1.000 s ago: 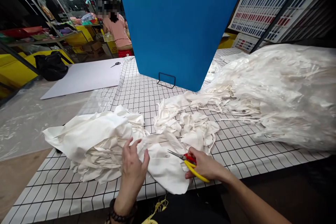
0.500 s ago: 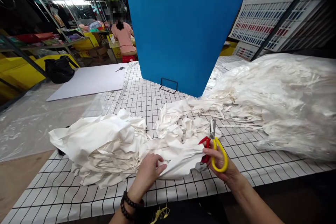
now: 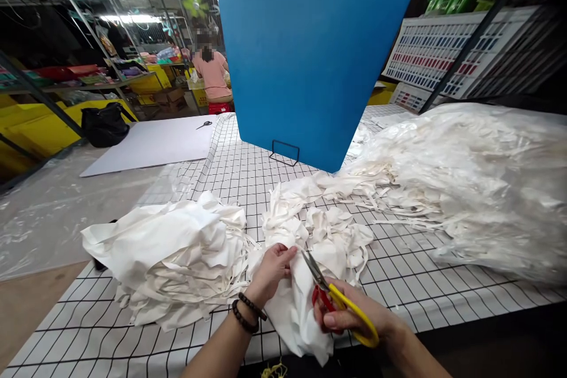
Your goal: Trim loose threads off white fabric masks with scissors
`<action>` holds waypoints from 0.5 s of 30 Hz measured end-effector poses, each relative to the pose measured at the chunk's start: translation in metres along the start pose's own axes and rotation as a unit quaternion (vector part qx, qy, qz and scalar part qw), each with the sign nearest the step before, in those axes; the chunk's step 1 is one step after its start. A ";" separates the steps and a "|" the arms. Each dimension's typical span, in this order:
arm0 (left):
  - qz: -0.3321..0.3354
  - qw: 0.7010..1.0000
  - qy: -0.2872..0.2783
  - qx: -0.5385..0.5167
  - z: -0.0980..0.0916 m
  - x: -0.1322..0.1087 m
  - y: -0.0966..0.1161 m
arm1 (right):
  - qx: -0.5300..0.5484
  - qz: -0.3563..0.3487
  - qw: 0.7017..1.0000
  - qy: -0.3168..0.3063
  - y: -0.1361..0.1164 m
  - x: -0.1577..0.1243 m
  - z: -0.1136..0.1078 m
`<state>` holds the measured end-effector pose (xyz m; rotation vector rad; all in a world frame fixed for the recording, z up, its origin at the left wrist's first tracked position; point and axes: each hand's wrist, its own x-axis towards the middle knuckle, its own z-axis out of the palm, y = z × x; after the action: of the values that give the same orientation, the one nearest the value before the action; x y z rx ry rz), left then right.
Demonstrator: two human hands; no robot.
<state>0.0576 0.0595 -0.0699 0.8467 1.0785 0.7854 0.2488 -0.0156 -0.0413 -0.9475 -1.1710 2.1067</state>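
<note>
Between my two hands a piece of white fabric hangs down toward the table's front edge. My left hand, with dark beads at the wrist, pinches its upper part between thumb and fingers. In my right hand is a pair of scissors with one red and one yellow handle loop, blades pointing up and left near the left fingertips. Whether the blades touch the fabric, I cannot tell. Left of my hands lies a heap of white fabric pieces; more white fabric lies crumpled just beyond them.
A blue board stands upright on the grid-patterned tablecloth, by a black wire stand. Clear plastic bags bulge at the right. Dark scissors rest on a white sheet. A person in pink sits farther back.
My left hand has risen and moved right with the fabric, which now hangs down. My right hand has come left and lower, and the scissors have tilted from upright toward the left.
</note>
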 end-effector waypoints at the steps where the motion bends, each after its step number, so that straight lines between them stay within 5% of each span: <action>1: 0.007 1.000 0.015 -0.008 -0.001 0.001 -0.003 | -0.027 -0.010 0.999 0.031 -0.003 0.002 -0.004; 4: 0.029 0.999 0.042 -0.016 -0.003 -0.002 -0.012 | -0.119 -0.085 0.967 0.206 -0.015 0.019 -0.025; 6: 0.040 0.998 0.038 -0.007 -0.005 -0.007 -0.014 | -0.174 -0.134 0.940 0.262 -0.023 0.038 -0.039; 10: 0.075 0.996 0.031 0.045 -0.009 -0.018 -0.011 | -0.206 -0.145 0.948 0.197 -0.036 0.082 -0.050; 15: 0.163 0.970 0.088 0.158 -0.025 -0.026 0.009 | -0.219 -0.143 0.958 0.119 -0.052 0.106 -0.045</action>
<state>0.0255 0.0455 -0.0571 1.2652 1.2599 0.9933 0.2261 0.1086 -0.0459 -1.1092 -1.5719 1.4873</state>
